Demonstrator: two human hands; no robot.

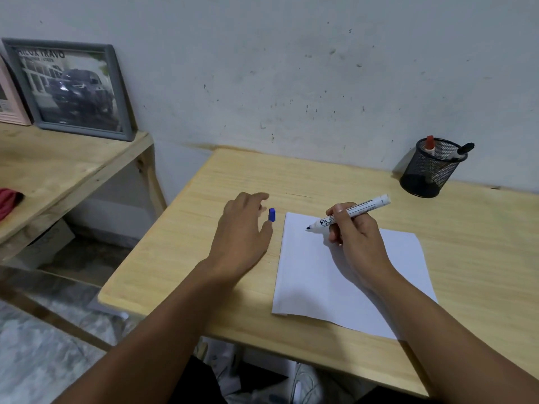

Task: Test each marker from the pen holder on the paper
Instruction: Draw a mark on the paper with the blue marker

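Note:
My right hand (354,234) grips an uncapped white marker (358,209) with a blue tip, which hovers at the top left corner of the white paper (320,275). The marker's blue cap (271,214) stands on the wooden desk (233,176) just left of the paper. My left hand (243,228) rests open on the desk beside the cap, fingers spread, thumb close to it. At the back right by the wall a black mesh pen holder (431,170) holds a red-capped marker (430,144) and a black-capped marker (463,150).
A lower wooden shelf (58,170) to the left carries a grey framed picture (73,88), a pink frame (8,103) and a red cloth (8,199). The wall runs right behind the desk. The desk's left edge drops to the floor.

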